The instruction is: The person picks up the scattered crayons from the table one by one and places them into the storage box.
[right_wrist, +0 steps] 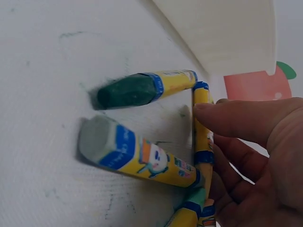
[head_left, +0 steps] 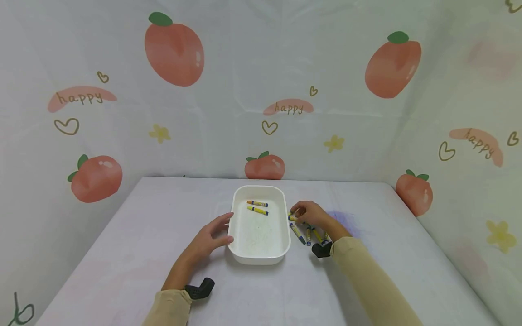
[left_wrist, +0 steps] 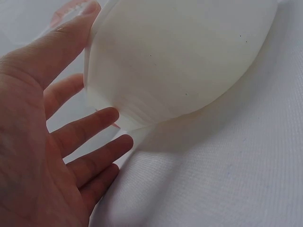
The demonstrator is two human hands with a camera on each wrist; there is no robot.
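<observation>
A white plastic tray [head_left: 258,261] stands mid-table, with an orange-tipped crayon [head_left: 258,203] and a yellow crayon [head_left: 258,210] lying in it. At its left side is my left hand [head_left: 204,241], thumb against the rim and fingers spread loosely along the outer wall [left_wrist: 156,85]. To the right of the tray, my right hand [head_left: 313,215] pinches a yellow-wrapped crayon with a tan tip [right_wrist: 202,130] between thumb and fingers. A dark green crayon [right_wrist: 130,91] and a grey crayon [right_wrist: 137,153] lie beside it on the table. Part of the pile is hidden beneath the right hand.
Several more crayons [head_left: 316,235] lie under and near the right wrist. A purple smudge [head_left: 342,221] marks the white tablecloth [head_left: 183,199] to the right. Behind the table hangs a white curtain [head_left: 232,59] printed with peaches.
</observation>
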